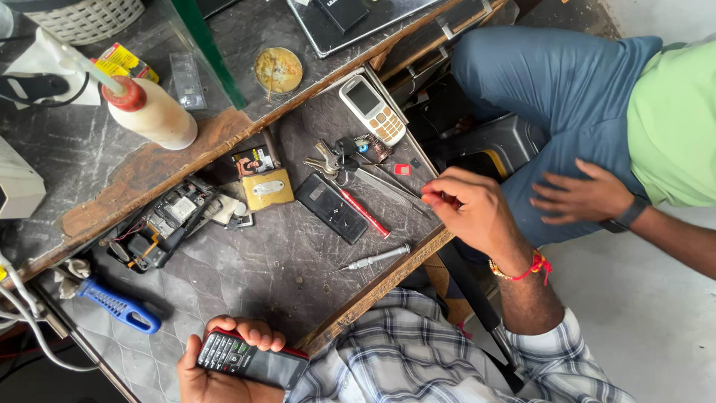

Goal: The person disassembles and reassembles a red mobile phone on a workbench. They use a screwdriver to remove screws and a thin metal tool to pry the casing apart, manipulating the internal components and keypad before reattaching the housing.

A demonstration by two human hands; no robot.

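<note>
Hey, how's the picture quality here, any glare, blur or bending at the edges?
Head view: even, soft daylight with faint shadows under the silver screwdriver and blue brush; mild glare on the white bottle; the worktop is sharp; the right hand is slightly soft; wide-angle bending tilts the wooden edge and stretches the corners.

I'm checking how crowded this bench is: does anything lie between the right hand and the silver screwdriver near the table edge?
Nothing visible does. The right hand hovers at the table's edge, pinching something small and red; the silver screwdriver lies just below-left on bare tabletop. The red screwdriver lies off to the side.
</note>
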